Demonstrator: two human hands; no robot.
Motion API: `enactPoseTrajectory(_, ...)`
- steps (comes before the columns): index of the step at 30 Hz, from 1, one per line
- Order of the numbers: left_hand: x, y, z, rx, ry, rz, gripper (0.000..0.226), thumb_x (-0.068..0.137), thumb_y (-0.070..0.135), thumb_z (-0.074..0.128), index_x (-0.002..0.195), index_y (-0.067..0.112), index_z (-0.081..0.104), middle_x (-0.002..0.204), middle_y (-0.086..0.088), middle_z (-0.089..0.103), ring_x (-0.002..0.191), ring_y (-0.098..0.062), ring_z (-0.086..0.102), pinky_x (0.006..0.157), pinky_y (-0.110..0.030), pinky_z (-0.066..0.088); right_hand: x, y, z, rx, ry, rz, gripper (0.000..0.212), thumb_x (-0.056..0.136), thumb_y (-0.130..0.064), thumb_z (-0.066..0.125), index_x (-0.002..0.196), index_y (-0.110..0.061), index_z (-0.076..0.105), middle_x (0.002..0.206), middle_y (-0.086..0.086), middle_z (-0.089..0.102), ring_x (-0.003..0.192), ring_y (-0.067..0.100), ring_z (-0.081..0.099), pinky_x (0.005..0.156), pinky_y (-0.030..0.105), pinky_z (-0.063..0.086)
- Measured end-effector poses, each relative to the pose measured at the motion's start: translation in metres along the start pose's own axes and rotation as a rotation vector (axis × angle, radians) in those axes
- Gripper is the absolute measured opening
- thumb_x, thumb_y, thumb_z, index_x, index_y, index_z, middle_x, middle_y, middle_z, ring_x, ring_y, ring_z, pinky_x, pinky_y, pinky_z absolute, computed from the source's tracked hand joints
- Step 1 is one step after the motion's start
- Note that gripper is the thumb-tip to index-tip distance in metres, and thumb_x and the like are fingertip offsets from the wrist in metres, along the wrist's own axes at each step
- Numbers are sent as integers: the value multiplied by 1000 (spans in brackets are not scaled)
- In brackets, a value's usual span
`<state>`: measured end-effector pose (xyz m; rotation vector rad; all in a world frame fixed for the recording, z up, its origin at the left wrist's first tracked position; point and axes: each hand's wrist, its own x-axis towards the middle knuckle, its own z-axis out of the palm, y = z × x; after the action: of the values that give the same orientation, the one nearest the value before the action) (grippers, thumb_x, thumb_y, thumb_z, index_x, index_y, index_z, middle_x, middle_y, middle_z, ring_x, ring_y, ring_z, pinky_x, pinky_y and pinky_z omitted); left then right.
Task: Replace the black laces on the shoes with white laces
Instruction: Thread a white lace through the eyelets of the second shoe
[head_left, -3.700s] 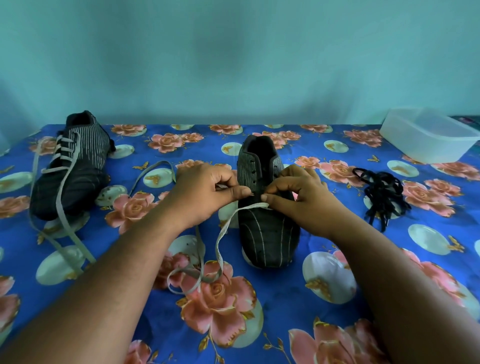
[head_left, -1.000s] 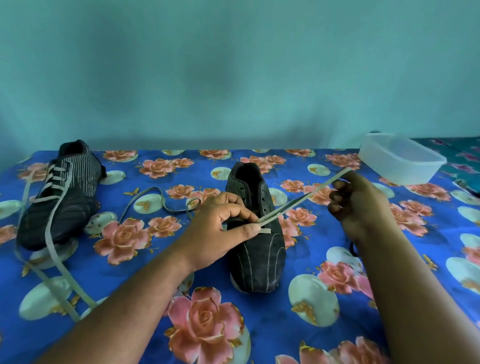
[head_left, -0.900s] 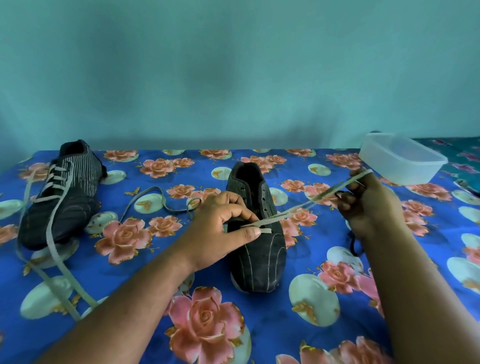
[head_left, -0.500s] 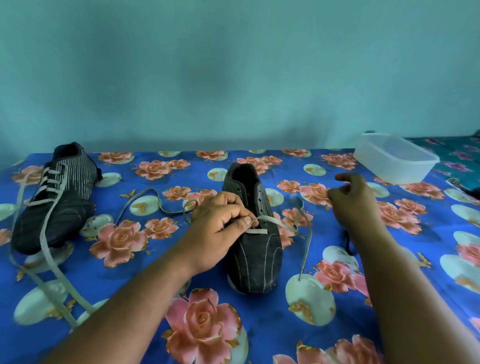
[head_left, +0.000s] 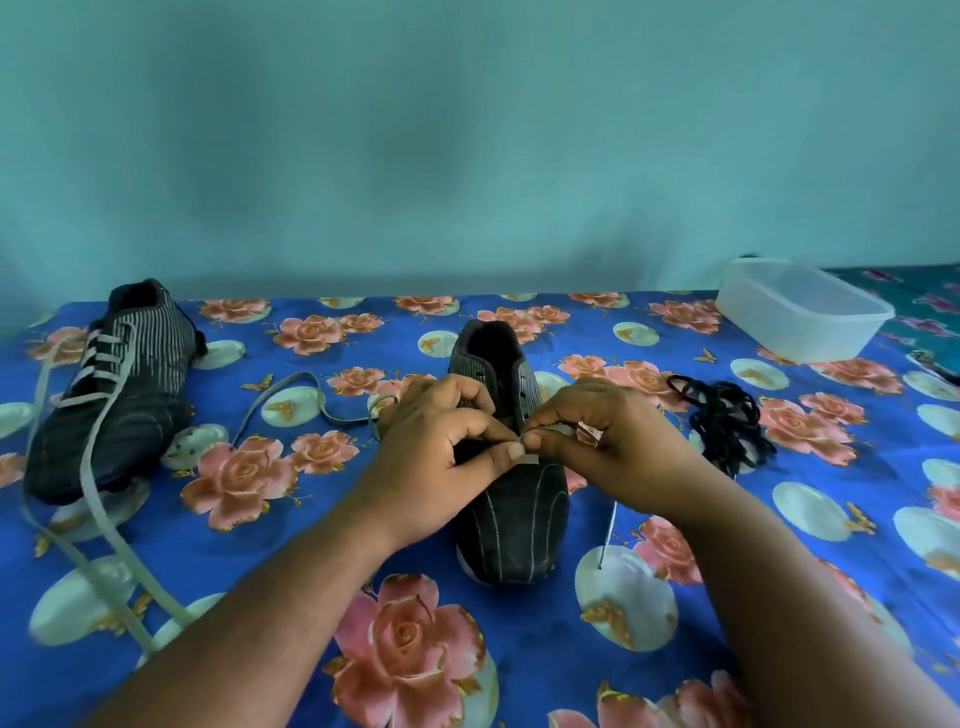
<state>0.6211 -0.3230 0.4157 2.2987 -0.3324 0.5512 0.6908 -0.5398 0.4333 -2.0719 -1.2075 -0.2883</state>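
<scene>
White lace (head_left: 530, 457) seemingly pinched between both hands' fingers (head_left: 511, 451), over shoe (head_left: 511, 519).

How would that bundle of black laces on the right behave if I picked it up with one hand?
The black laces lie in a loose tangle on the tablecloth, so they would probably sag and dangle rather than hold shape. They look thin and likely light. Loops stick out, so strands could snag or trail.

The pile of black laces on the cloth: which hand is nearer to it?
Right. The right hand works at the middle shoe, just left of the black laces without touching them. The left hand is on the shoe's far side.
</scene>
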Motion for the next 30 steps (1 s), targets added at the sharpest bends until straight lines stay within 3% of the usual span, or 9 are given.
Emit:
enactPoseTrajectory(3,1,1,-1,0,25,-2,35,81,65,57,83,34,74,106,23,52,111,-6,48,96,-30,30,-3,1,-11,227,-54,168,15,98,-23,65,90,-16,75,80,-6,69,74,16,62,69,31,50)
enactPoseTrajectory(5,0,1,-2,-38,9,-34,33,81,64,56,81,35,72,107,23,51,112,-6,47,96,-27,29,-7,7,-20,267,-44,246,20,98,-28,63,85,-16,72,75,-2,66,70,25,59,69,36,49)
enactPoseTrajectory(11,-2,0,-2,-113,-28,-48,21,84,60,56,79,41,66,108,20,53,114,-11,50,103,-51,36,-13,28,-30,-88,51,335,34,94,-49,54,80,-21,69,76,-13,62,77,8,57,67,20,40)
enactPoseTrajectory(13,-1,0,-1,-141,-18,-47,28,86,63,56,86,38,70,109,19,54,115,-12,51,103,-54,38,-10,21,-27,17,74,303,30,96,-42,57,79,-20,68,75,-12,62,75,7,57,69,22,42)
enactPoseTrajectory(16,-2,4,-3,-181,-19,-69,52,83,81,51,109,40,70,118,23,55,126,-9,47,107,-50,39,-6,-2,-15,240,-43,230,25,101,-21,61,78,-16,68,72,-9,65,69,6,58,67,22,47)
enactPoseTrajectory(18,-1,6,-2,-164,-11,-54,55,81,85,48,110,44,70,121,25,54,129,-9,45,108,-50,38,-4,-12,-7,315,-97,213,23,101,-17,62,82,-9,70,74,-2,67,67,14,61,63,29,50)
enactPoseTrajectory(21,2,7,-1,-156,32,-6,49,84,80,51,92,37,74,112,20,57,118,-17,53,100,-54,42,-2,-13,0,308,-93,192,22,101,-20,63,86,-7,72,76,7,66,71,30,60,64,42,49)
enactPoseTrajectory(26,5,-1,-3,-108,64,17,23,88,66,59,82,45,67,99,17,56,105,-19,56,90,-57,45,-2,-8,-4,345,-86,226,28,98,-30,62,86,-8,73,74,4,67,67,17,62,65,32,52)
enactPoseTrajectory(30,7,-18,-12,-155,138,-170,41,90,65,57,88,26,72,94,8,59,96,-17,59,88,-46,51,-4,3,-21,417,35,278,30,99,-27,58,79,-8,70,71,9,68,67,20,63,68,29,52)
